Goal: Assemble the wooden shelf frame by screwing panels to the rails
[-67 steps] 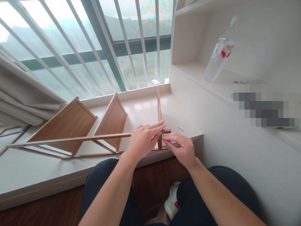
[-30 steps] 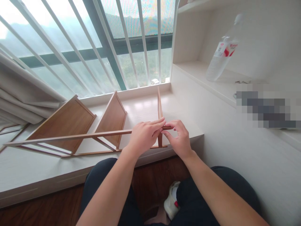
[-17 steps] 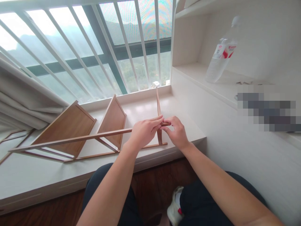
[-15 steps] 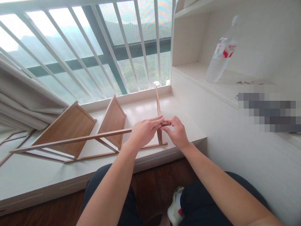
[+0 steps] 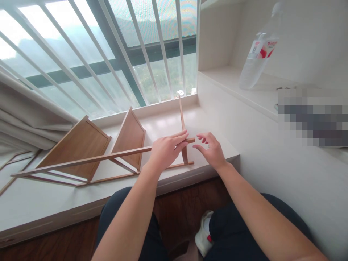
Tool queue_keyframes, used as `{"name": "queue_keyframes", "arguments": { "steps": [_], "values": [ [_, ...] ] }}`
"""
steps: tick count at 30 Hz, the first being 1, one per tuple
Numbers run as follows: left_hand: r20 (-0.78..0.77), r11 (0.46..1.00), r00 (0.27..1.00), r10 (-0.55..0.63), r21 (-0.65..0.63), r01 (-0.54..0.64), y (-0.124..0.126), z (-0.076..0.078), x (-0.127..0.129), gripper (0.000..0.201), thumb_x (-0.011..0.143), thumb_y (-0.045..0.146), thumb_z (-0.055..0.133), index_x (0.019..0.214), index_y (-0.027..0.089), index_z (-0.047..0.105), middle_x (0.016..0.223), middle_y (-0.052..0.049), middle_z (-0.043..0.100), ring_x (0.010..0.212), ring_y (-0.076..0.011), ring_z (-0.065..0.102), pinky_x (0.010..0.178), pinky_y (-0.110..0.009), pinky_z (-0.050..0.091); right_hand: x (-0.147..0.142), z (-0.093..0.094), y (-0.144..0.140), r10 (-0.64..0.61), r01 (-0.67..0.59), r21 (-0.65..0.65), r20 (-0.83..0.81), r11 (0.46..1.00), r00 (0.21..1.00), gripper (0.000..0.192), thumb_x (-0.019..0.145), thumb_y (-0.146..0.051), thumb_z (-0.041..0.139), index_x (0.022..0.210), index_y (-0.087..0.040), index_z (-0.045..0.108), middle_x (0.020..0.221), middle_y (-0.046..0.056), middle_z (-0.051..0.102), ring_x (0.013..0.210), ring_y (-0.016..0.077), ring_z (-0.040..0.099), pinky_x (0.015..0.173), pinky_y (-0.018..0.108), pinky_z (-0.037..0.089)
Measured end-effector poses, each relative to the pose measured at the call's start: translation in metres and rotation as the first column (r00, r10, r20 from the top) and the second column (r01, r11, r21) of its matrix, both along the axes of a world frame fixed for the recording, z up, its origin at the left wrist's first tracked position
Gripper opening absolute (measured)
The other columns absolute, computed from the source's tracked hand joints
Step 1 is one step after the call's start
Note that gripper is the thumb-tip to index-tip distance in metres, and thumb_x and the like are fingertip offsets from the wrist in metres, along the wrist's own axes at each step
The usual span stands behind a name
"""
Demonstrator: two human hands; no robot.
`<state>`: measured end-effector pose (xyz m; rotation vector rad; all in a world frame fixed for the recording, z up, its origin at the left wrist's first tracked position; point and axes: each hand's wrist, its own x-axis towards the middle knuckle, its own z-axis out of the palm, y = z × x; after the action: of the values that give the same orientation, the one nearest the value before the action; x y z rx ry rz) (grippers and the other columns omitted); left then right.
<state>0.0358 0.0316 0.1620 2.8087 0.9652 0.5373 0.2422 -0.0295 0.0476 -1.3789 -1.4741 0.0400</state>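
Observation:
A wooden shelf rack (image 5: 81,161) lies on its side along the white window ledge, its brown shelf boards (image 5: 129,137) standing up between long rails. My left hand (image 5: 167,148) is wrapped over the upper rail near its right end, where a crosspiece (image 5: 182,117) meets it. The rail's tip pokes out past my fingers. Just right of that tip is my right hand (image 5: 212,148), apart from the wood, with thumb and fingers spread in a curve. A tiny shiny spot shows by its fingers, too small to make out.
White bars (image 5: 163,50) stand before the window. A grey curtain (image 5: 29,112) hangs at the left, close to the rack. On the white shelf at the right are a clear plastic bottle (image 5: 257,61) and a blurred-out item (image 5: 315,117). My knees are below the ledge.
My right hand has let go of the rail's end and moved a little to the right, its fingers opening. My left hand keeps its place on the rail.

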Motion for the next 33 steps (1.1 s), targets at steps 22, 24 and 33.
{"name": "queue_keyframes", "arguments": {
  "steps": [22,24,33],
  "values": [
    [0.018,0.999,0.999,0.041,0.019,-0.042,-0.004,-0.004,0.001,0.03,0.105,0.035,0.06,0.131,0.045,0.071,0.142,0.014,0.061,0.118,-0.0265,0.071,0.092,-0.04,0.061,0.035,-0.085,0.02,-0.154,0.351,-0.693,0.331,0.63,0.931,0.024,0.098,-0.019,0.055,0.113,-0.016,0.073,0.114,0.015,0.071,0.101,0.0236,0.068,0.087,0.031,0.048],
    [0.019,0.999,0.999,0.043,0.022,-0.044,-0.004,-0.004,0.001,0.03,0.105,0.035,0.06,0.131,0.044,0.071,0.142,0.014,0.061,0.117,-0.0268,0.071,0.091,-0.041,0.061,0.033,-0.085,0.02,-0.159,0.354,-0.704,0.328,0.616,0.931,0.023,0.099,-0.021,0.053,0.108,-0.017,0.075,0.112,0.015,0.072,0.097,0.0236,0.069,0.083,0.032,0.048],
    [0.021,0.999,0.998,0.051,0.012,-0.051,-0.005,-0.002,0.002,0.03,0.105,0.035,0.06,0.131,0.046,0.071,0.142,0.014,0.062,0.119,-0.0262,0.07,0.092,-0.039,0.061,0.038,-0.083,0.022,-0.178,0.315,-0.736,0.261,0.599,0.949,0.019,0.091,-0.015,0.063,0.099,-0.016,0.08,0.101,0.014,0.077,0.097,0.0227,0.071,0.088,0.029,0.048]
  ]
}}
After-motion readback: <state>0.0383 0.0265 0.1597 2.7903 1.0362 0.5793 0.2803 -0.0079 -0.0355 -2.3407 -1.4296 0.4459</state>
